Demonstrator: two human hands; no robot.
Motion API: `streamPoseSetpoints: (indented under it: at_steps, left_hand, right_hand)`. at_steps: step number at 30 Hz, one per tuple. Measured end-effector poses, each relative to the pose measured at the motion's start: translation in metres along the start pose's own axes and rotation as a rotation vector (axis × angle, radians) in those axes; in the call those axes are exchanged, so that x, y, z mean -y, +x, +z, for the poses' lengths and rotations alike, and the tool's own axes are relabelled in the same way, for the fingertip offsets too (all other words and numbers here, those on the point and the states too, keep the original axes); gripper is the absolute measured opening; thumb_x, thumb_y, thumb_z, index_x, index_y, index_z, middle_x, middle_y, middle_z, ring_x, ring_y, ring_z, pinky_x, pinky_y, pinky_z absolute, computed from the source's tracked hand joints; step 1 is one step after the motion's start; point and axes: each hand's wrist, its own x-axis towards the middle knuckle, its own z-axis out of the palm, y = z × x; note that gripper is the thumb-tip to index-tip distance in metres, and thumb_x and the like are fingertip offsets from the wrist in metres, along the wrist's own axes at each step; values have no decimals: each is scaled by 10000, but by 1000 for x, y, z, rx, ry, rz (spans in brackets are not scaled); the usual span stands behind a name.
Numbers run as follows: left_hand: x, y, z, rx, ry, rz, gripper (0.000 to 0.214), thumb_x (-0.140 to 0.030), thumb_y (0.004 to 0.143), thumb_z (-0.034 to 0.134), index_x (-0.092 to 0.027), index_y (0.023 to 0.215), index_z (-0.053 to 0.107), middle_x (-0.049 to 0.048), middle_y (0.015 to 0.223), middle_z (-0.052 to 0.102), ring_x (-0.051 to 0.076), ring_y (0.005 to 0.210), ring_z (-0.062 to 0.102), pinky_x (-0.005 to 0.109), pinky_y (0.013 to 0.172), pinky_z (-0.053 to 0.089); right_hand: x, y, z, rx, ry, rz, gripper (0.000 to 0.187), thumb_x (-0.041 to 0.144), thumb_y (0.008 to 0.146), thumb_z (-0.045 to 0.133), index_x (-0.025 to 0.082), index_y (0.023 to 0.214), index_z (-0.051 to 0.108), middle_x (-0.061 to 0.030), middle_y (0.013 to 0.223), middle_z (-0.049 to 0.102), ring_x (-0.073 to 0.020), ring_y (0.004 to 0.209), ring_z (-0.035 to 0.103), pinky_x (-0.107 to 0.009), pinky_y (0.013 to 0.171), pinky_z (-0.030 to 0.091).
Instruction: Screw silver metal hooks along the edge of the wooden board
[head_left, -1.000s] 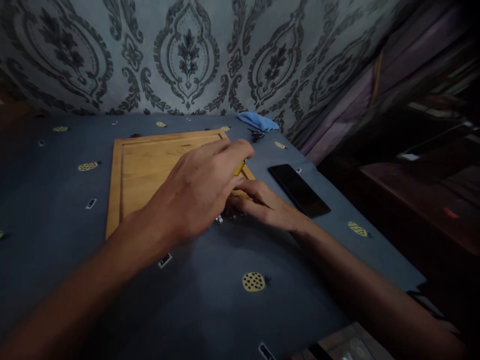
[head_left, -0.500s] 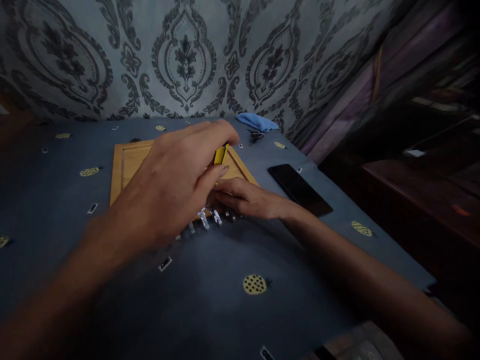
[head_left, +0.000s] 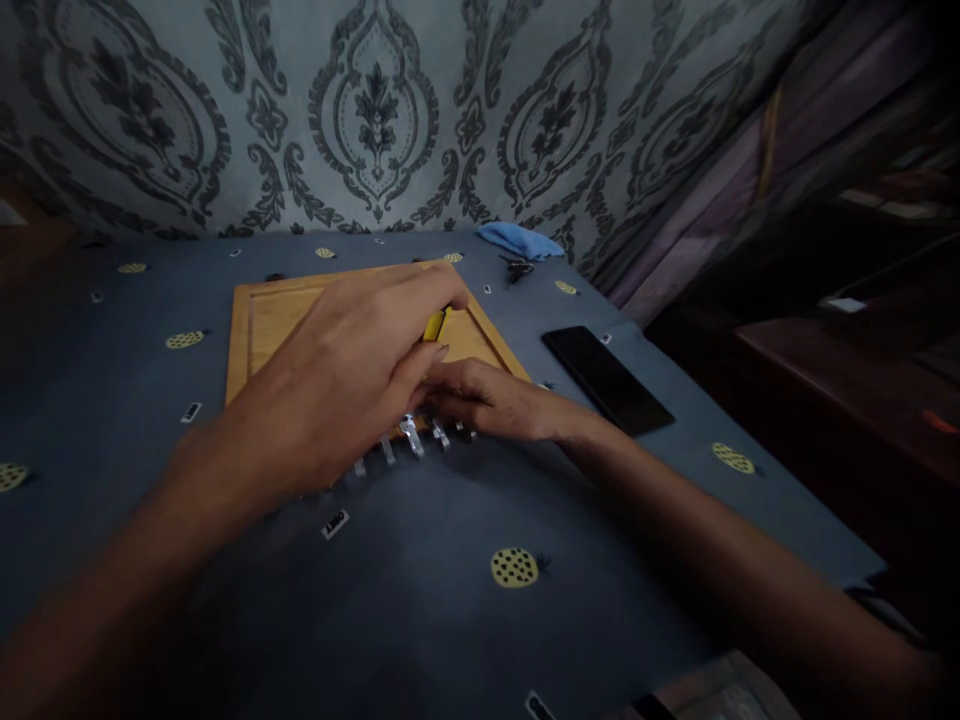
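Note:
My left hand (head_left: 337,365) is closed around a yellow tool handle (head_left: 435,326), held upright over the front edge of a wooden board (head_left: 281,308). The tool's lower end is hidden, so its kind does not show. Just below it, my right hand (head_left: 491,398) rests at that same edge, fingers curled together at the tool's foot; what they pinch is covered. Several shiny metal hooks (head_left: 411,438) stick out in a row along the board's near edge, partly behind my left hand.
A black phone (head_left: 607,378) lies right of the board on the blue patterned tablecloth (head_left: 420,590). Behind it are a blue cloth (head_left: 519,240) and a small dark object (head_left: 517,268). A patterned wall (head_left: 375,120) rises at the back; dark furniture (head_left: 847,390) stands at the right.
My left hand and the yellow handle have sunk slightly toward the board, and less of the handle shows. The right hand stays nearly in place; the view has shifted a little.

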Motion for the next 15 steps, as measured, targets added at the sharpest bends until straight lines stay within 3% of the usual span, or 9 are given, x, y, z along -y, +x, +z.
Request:
streamPoseSetpoints:
  at_steps: [15]
  left_hand:
    - [0, 0, 2, 35, -23, 20, 281, -111, 926, 486, -214, 1138, 639, 41, 1109, 708, 227, 1037, 686, 402, 970, 545]
  right_hand:
    - [-3, -3, 0, 4, 27, 15, 287, 75, 917, 479, 87, 1159, 631, -120, 1111, 744, -166, 970, 687, -286, 858, 527]
